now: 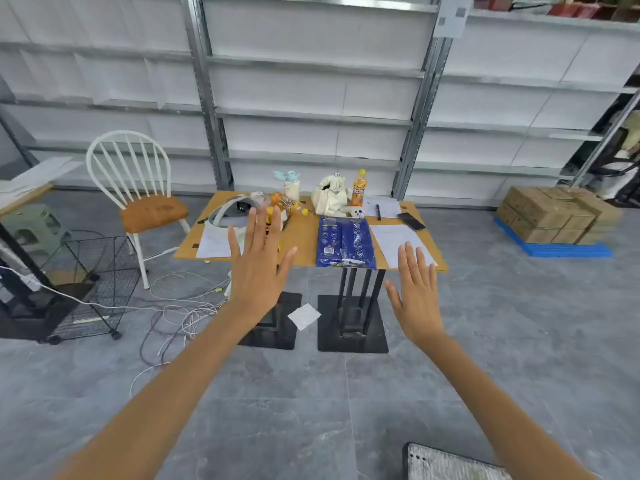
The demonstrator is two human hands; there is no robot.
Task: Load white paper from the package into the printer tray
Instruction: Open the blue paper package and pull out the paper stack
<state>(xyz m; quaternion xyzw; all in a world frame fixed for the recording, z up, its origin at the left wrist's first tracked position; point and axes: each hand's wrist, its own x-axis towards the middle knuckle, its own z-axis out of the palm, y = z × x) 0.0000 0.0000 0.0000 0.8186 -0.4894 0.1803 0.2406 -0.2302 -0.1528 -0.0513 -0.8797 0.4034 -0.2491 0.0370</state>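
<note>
A blue paper package (346, 242) lies flat on the wooden table (304, 237), near its front edge, with its near end hanging slightly over. My left hand (258, 268) is raised in front of the table's left half, palm forward, fingers spread, holding nothing. My right hand (417, 296) hovers lower, to the right of the package, also open and empty. Loose white sheets (398, 244) lie on the table right of the package. No printer is visible in this view.
The table also carries a white headset (232, 209), snacks, a cream bag (330, 197), an orange bottle (359, 188), a pen and a phone (411, 221). A white chair (138, 192) and a wire basket (93, 285) stand left; cables trail on the floor. Cardboard boxes (554, 213) sit right.
</note>
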